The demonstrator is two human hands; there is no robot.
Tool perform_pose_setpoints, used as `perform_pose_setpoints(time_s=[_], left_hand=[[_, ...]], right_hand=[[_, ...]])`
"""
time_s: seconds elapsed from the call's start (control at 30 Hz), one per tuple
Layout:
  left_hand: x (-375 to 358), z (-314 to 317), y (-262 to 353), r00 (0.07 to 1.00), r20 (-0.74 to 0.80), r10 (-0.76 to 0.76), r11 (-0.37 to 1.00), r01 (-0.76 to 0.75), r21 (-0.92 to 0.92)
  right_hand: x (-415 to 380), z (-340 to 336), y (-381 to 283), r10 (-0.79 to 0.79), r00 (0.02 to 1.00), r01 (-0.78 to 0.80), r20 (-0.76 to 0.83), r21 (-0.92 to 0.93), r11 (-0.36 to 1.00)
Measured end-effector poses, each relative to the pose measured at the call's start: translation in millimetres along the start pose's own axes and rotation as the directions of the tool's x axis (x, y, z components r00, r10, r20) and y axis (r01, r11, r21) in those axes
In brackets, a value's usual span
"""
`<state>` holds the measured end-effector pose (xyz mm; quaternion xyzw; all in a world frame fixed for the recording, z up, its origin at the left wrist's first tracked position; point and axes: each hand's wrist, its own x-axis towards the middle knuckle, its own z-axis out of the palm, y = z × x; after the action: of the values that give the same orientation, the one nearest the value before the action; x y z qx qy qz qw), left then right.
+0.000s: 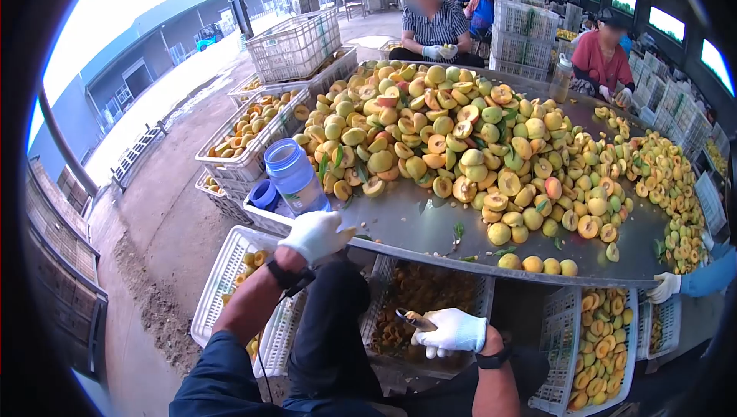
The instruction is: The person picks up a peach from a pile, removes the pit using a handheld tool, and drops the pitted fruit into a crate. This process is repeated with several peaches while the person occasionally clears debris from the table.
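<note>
My left hand [315, 237], in a white glove, is closed on a yellow piece of peach [347, 233] beside the table's near edge. Below that edge, my gloved right hand [454, 331] grips a small pitting tool [413, 319] with a curved metal end pointing left. A large heap of halved and whole peaches [430, 133] covers much of the metal table [399, 221] in front of me. Just beyond my left hand stands a blue-tinted plastic jar [294, 175], with a blue lid [263, 195] beside it.
A white crate [219, 294] with peach halves sits at my lower left, another crate [556, 355] at my lower right. Under the table is a crate of dark scraps [422, 294]. Across the table two people work; a gloved hand [663, 287] reaches in at right.
</note>
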<state>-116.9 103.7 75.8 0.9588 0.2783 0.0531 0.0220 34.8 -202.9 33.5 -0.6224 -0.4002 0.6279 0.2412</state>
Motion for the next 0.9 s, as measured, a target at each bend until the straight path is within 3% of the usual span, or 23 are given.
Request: perform_pose_setpoints(time_s=[0.13, 0.23, 0.33, 0.37, 0.47, 0.67, 0.77, 0.87, 0.9], left_hand=[[81.1, 37.3, 33.0, 0.995, 0.084, -0.051, 0.996, 0.045, 0.073], [129.8, 78.9, 31.6, 0.997, -0.063, -0.054, 0.992, 0.061, 0.112], [165.5, 116.0, 19.3, 0.996, 0.033, -0.081, 0.989, 0.076, 0.123], [171.4, 133.7, 14.6, 0.995, -0.059, -0.083, 0.994, 0.087, 0.073], [184.1, 143.8, 17.3, 0.988, -0.082, -0.129, 0.987, 0.137, 0.088], [168.4, 103.3, 28.5, 0.999, 0.031, -0.043, 0.995, 0.040, 0.091], [154.2, 94.3, 32.3, 0.982, 0.178, 0.063, 0.994, -0.047, -0.094], [130.9, 93.1, 34.9, 0.977, 0.129, 0.167, 0.981, -0.151, -0.126], [133.2, 94.2, 32.2, 0.973, 0.174, 0.149, 0.974, -0.113, -0.198]], right_hand=[[2.5, 2.5, -2.2, 0.035, 0.998, -0.039, -0.060, -0.064, 0.997], [7.6, 0.6, 7.4, 0.031, 0.997, -0.037, -0.064, -0.098, 0.994], [8.6, -2.5, 16.1, 0.038, 0.994, -0.046, -0.104, -0.075, 0.996], [7.3, -5.2, 14.2, 0.035, 0.992, -0.044, -0.118, -0.076, 0.996], [7.3, -11.9, 12.3, 0.024, 0.989, -0.040, -0.146, -0.104, 0.994], [9.7, -12.7, 7.3, -0.018, 0.968, -0.012, -0.252, -0.116, 0.993], [8.4, -11.9, 0.5, -0.042, 0.955, 0.035, -0.294, -0.029, 0.999], [12.4, -8.2, -8.7, -0.062, 0.953, 0.049, -0.297, -0.049, 0.998], [11.9, -6.8, -11.4, -0.066, 0.953, 0.061, -0.294, -0.027, 0.998]])
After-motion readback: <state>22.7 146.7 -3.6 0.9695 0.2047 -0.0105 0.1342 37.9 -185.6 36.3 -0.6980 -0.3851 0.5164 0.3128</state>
